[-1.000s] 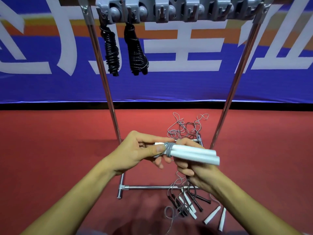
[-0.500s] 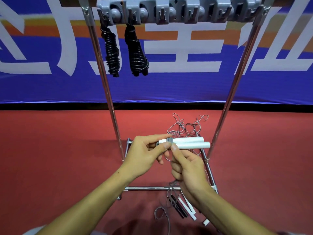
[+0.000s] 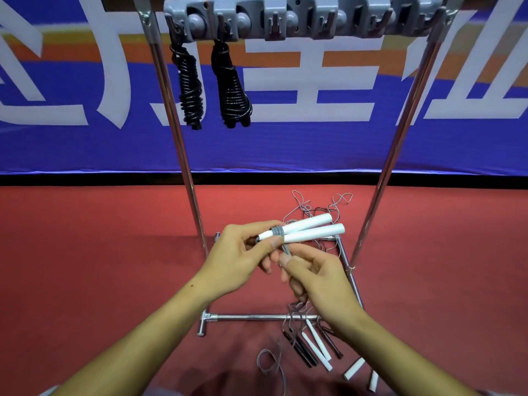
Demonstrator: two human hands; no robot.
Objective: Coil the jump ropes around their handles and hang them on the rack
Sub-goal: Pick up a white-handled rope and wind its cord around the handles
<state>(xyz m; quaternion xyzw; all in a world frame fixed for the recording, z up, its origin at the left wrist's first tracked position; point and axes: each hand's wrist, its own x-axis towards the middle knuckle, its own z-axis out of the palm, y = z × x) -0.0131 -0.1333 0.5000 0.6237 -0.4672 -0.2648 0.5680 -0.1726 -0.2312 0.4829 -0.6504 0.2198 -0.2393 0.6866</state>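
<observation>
1. Left hand fingers closed on the narrow ends of two white handles, held side by side above the floor, near frame centre; free ends point to 2 o'clock.
2. A few grey cord turns wrap both handles right by the left thumb.
3. Right hand just at 5 o'clock of the left; thumb and forefinger pinched on the cord where it leaves the wrap. Cord runs down through this hand toward the floor.
4. Rack: grey hook bar at 12 o'clock on two metal poles, base tubes on the red floor.
5. Two black coiled ropes hang from the bar's left hooks, side by side, not touching the floor.
6. Loose cord tangle on floor behind the hands, inside the rack base.
7. More handles, black and white, lie on the floor at 6 o'clock under the right wrist, with a grey cord loop beside them.
8. Blue banner with white characters behind the rack.
</observation>
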